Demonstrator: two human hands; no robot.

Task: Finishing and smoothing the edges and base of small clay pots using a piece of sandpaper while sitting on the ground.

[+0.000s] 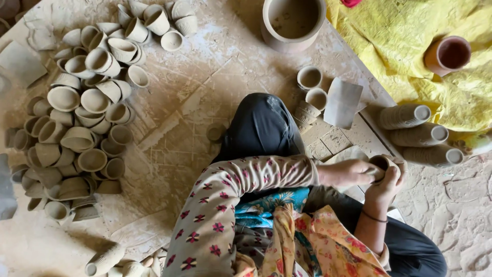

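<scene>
A small clay cup (382,163) was held between both hands, to the person's right, above the dusty floor; it looked light, stiff and brittle, its thin rim likely to chip, so the thicker wall and base seemed the safer place to grip. The left hand (353,172) was closed about the cup's side, fingers wrapped; the right hand (388,183) cupped it from below, thumb curled against the wall. Three stacks of cups (420,134) lay on their sides just beyond the hands; two loose cups (313,87) stood near the knee; a large heap of cups (87,113) lay well apart on the left; a big clay pot (293,20) stood at the top.
</scene>
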